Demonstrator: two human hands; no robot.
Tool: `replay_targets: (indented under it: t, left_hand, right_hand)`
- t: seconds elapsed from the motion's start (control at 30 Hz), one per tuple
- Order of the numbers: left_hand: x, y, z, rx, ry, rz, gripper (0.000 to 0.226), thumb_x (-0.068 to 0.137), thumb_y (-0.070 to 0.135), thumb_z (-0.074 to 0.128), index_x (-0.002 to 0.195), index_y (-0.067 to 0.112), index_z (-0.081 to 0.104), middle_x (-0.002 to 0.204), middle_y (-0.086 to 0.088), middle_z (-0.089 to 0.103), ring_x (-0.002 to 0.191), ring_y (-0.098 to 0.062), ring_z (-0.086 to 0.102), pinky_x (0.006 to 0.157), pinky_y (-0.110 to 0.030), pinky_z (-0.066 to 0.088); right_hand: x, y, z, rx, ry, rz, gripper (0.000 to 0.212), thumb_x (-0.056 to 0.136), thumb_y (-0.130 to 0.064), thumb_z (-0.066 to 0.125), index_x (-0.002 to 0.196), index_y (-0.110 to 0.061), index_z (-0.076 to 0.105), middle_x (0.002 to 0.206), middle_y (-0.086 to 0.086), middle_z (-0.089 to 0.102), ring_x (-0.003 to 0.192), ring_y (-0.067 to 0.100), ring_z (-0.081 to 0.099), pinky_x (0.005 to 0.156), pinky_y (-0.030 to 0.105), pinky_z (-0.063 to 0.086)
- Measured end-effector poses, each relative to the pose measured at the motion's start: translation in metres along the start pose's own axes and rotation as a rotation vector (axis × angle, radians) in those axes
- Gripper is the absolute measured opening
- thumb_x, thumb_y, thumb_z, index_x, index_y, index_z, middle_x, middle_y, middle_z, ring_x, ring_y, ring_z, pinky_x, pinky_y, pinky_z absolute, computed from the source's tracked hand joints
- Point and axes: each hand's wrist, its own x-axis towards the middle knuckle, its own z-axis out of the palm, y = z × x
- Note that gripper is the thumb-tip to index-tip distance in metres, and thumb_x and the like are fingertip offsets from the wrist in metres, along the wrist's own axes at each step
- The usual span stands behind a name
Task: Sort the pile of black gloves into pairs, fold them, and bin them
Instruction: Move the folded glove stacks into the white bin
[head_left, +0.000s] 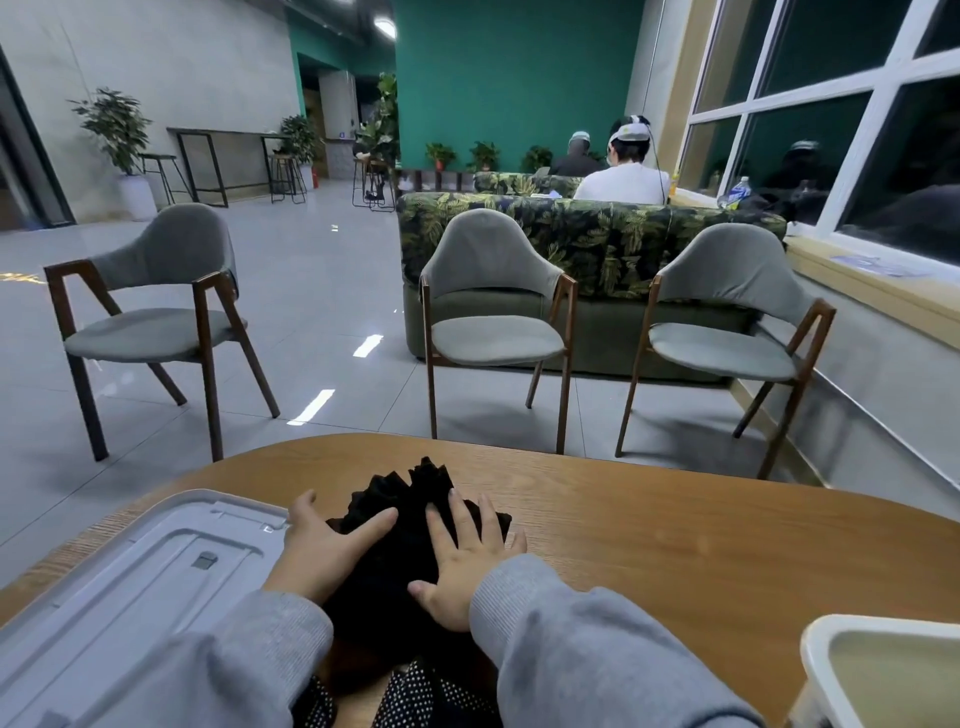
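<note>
A heap of black gloves (405, 525) lies on the wooden table (649, 530) close to its near edge, their fingers pointing away from me. My left hand (324, 551) rests flat on the heap's left side with straight fingers. My right hand (470, 556) lies flat on the right side, fingers spread. Both hands press the fabric; neither grips it. The lower part of the heap is hidden between my grey sleeves.
A grey plastic lid (135, 587) covers a container at the table's left. A white bin (883, 670) stands at the near right corner. Beyond the table stand three grey chairs (493, 332), a leaf-patterned sofa and seated people at the back.
</note>
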Motion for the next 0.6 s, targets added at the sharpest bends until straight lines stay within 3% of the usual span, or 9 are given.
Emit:
replay_targets:
  t: [0.3, 0.6]
  left_hand:
    - [-0.009, 0.005, 0.003, 0.059, 0.003, -0.077, 0.115, 0.070, 0.057, 0.072, 0.144, 0.014, -0.004, 0.144, -0.018, 0.033, 0.120, -0.034, 0.046, 0.097, -0.042, 0.040]
    - [-0.018, 0.015, 0.003, 0.129, -0.034, -0.036, 0.104, 0.070, 0.057, 0.071, 0.139, 0.011, 0.008, 0.132, -0.017, 0.043, 0.104, -0.027, 0.051, 0.094, -0.039, 0.044]
  right_hand:
    - [0.000, 0.000, 0.001, 0.000, 0.000, 0.004, 0.079, 0.094, -0.051, 0.041, 0.147, -0.032, -0.015, 0.152, -0.007, -0.031, 0.139, 0.026, -0.029, 0.110, 0.062, -0.002]
    - [0.002, 0.000, 0.005, -0.032, 0.029, 0.004, 0.080, 0.093, -0.052, 0.042, 0.148, -0.032, -0.014, 0.153, -0.007, -0.029, 0.140, 0.027, -0.027, 0.110, 0.062, -0.001]
